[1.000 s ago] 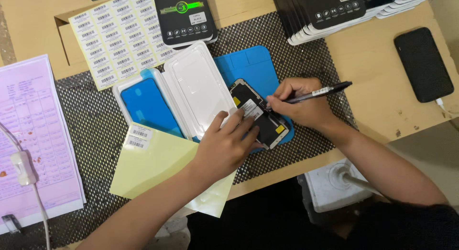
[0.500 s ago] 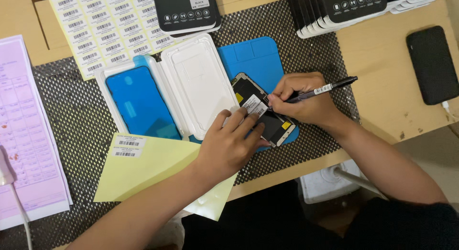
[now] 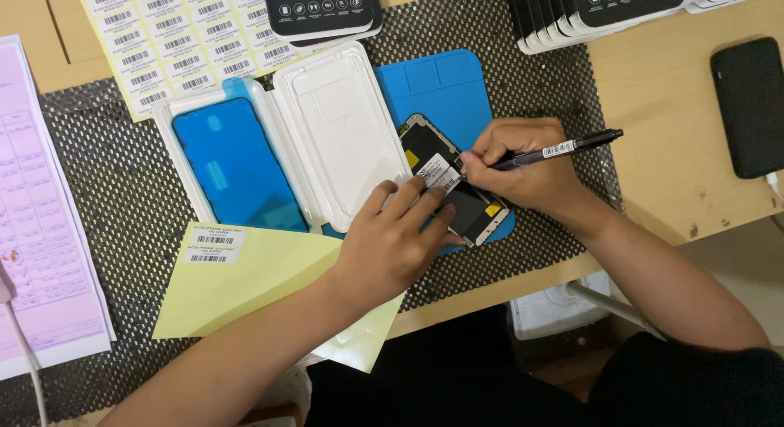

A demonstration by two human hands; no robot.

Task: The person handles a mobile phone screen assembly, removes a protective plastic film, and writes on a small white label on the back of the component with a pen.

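Versus the earlier frames: hands and part keep the same arrangement; the view has drifted, so the pink form sits further toward the left edge. Pen tip remains on the label.

Far left: pink printed form [image 3: 41, 215] on the black mesh mat [image 3: 122, 198]. Above it, a sheet of barcode stickers [image 3: 175, 43]. Next, an open white plastic tray [image 3: 343, 133], its left half holding a blue-filmed screen [image 3: 233, 166]. Below the tray, a yellow envelope [image 3: 261, 288] with a white label.

Centre: left hand [image 3: 392, 239] lies palm down, fingers spread and pressing flat on the lower end of the phone display part [image 3: 457, 182]; not gripping it. The part lies back side up on the blue work mat [image 3: 445, 92], just right of the tray. Long axis runs diagonally, upper-left to lower-right; the upper end points toward the tray's top corner.

Right of centre: right hand [image 3: 523, 162] is closed around a black pen [image 3: 563, 149], tip on the white sticker on the part, barrel pointing right and slightly up.

Far right: a black phone [image 3: 751, 104] on the wooden table [image 3: 661, 141].
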